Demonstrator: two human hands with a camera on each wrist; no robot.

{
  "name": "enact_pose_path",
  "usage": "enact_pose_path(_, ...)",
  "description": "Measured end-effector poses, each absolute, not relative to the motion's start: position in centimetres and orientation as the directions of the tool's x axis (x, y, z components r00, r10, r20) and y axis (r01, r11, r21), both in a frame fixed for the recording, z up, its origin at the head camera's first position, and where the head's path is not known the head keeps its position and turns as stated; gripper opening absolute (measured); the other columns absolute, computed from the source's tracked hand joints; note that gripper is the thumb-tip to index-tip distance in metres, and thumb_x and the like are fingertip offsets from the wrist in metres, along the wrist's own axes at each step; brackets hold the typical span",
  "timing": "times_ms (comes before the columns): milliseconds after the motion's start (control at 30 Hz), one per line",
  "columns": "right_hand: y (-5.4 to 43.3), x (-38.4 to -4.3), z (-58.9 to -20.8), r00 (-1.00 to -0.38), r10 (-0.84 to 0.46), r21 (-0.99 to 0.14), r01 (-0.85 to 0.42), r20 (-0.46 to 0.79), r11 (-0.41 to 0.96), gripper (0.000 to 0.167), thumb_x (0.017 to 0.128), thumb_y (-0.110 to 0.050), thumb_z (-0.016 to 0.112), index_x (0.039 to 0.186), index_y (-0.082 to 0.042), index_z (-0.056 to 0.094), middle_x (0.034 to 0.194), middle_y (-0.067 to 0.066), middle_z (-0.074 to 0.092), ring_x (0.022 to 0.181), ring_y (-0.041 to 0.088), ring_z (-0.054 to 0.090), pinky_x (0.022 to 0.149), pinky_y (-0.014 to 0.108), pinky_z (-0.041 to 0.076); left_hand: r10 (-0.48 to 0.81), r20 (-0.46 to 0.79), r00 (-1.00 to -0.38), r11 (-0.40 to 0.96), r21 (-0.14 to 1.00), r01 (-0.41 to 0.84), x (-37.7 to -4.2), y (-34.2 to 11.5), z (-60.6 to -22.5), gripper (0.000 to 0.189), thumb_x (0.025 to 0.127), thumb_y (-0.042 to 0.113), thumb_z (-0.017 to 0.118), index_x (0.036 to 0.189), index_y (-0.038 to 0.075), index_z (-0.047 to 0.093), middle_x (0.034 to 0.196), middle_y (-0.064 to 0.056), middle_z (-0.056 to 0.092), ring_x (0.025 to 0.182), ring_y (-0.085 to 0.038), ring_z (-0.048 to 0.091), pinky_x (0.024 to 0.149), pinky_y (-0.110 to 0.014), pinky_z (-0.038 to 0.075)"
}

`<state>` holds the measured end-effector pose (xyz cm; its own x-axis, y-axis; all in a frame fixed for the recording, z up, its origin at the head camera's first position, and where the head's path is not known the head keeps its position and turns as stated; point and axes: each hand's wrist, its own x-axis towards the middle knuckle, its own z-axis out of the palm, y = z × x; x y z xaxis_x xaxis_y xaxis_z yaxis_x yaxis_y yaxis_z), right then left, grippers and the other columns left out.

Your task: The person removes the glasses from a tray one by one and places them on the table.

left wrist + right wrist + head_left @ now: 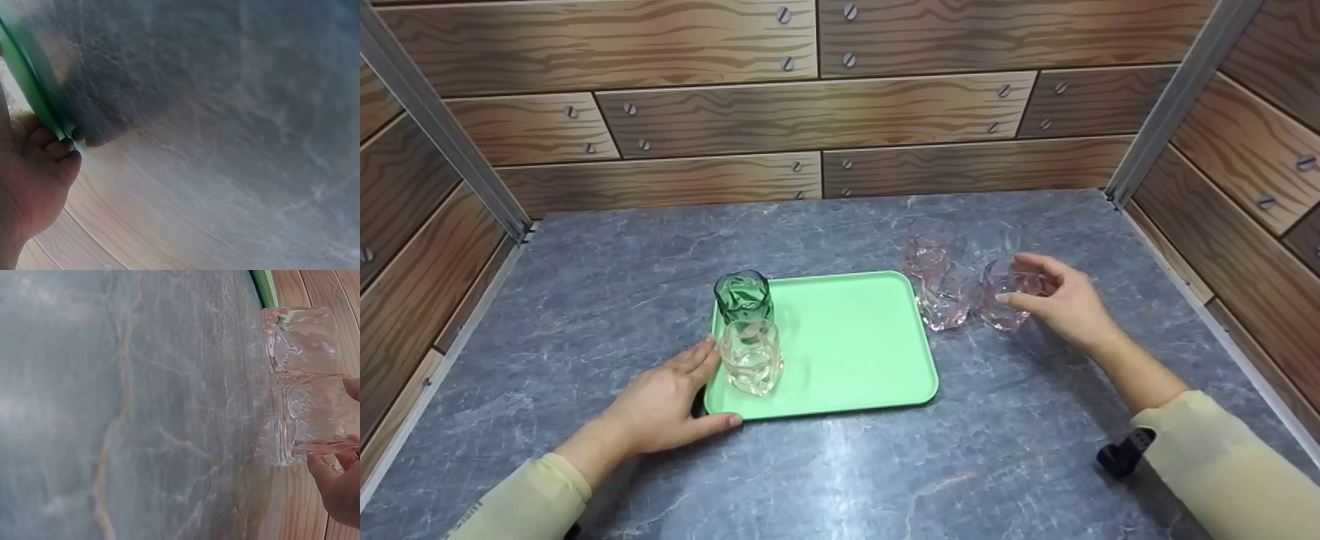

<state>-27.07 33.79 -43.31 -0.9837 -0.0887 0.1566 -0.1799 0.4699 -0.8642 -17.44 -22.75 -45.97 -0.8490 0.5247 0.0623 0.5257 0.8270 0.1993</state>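
A green tray (847,345) lies on the table, and my left hand (664,405) holds its near left corner, thumb along the front edge and fingers at the left side. On the tray's left end stand a dark green glass (744,296) and, in front of it, a clear glass (753,360). To the right of the tray, my right hand (1061,300) holds a pink-tinted glass (1003,304) between thumb and fingers. Close beside that are two more pinkish glasses, a nearer one (945,300) and a farther one (931,244). The right wrist view shows the held glass (312,408) next to another glass (306,337).
Behind the held glass stands a faint clear glass (997,236). The grey marbled table (840,480) is bounded by wood-patterned walls (810,112) at the back and both sides. A small black device (1125,452) sits at the right sleeve.
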Motion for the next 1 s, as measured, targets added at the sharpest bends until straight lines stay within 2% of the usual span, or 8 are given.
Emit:
enact_pose_path(533, 33.9, -27.1, -43.5, -0.984, -0.097, -0.869, -0.180, 0.153, 0.461, 0.075, 0.089, -0.012, 0.088, 0.153, 0.004, 0.051, 0.146, 0.024, 0.060, 0.113, 0.016, 0.065, 0.086, 0.012, 0.054, 0.520, 0.048, -0.853, 0.831, 0.204, 0.518, -17.6, -22.8, -45.9, 0.110, 0.094, 0.080, 0.056, 0.159, -0.007, 0.040, 0.165, -0.029, 0.035, 0.148, -0.047, 0.041, 0.116, -0.061, 0.042)
enact_pose_path(667, 33.8, -27.0, -43.4, -0.986, -0.102, -0.869, -0.163, 0.130, 0.467, 0.078, 0.089, -0.015, 0.088, 0.154, 0.003, 0.049, 0.149, 0.023, 0.058, 0.119, 0.023, 0.063, 0.089, 0.011, 0.053, 0.520, 0.051, -0.852, 0.831, 0.200, 0.519, -17.6, -22.7, -45.9, 0.110, 0.094, 0.080, 0.056, 0.159, -0.007, 0.040, 0.164, -0.030, 0.035, 0.148, -0.048, 0.042, 0.115, -0.062, 0.043)
enact_pose_path(800, 33.8, -27.0, -43.2, -0.987, -0.121, -0.868, -0.151, 0.105, 0.473, 0.081, 0.091, -0.017, 0.087, 0.157, 0.004, 0.045, 0.154, 0.025, 0.053, 0.133, 0.035, 0.057, 0.094, 0.010, 0.050, 0.521, 0.054, -0.852, 0.830, 0.201, 0.521, -17.5, -22.7, -45.8, 0.108, 0.095, 0.079, 0.055, 0.158, -0.007, 0.041, 0.164, -0.030, 0.036, 0.148, -0.048, 0.042, 0.114, -0.062, 0.043)
enact_pose_path(1000, 33.9, -26.8, -41.6, -0.985, -0.134, -0.898, -0.158, 0.112, 0.411, 0.079, 0.095, -0.012, 0.082, 0.159, 0.006, 0.040, 0.159, 0.027, 0.046, 0.144, 0.046, 0.047, 0.098, 0.012, 0.050, 0.529, 0.059, -0.847, 0.824, 0.203, 0.529, -17.5, -22.7, -45.8, 0.107, 0.096, 0.079, 0.053, 0.157, -0.008, 0.042, 0.163, -0.031, 0.037, 0.147, -0.048, 0.043, 0.114, -0.062, 0.044)
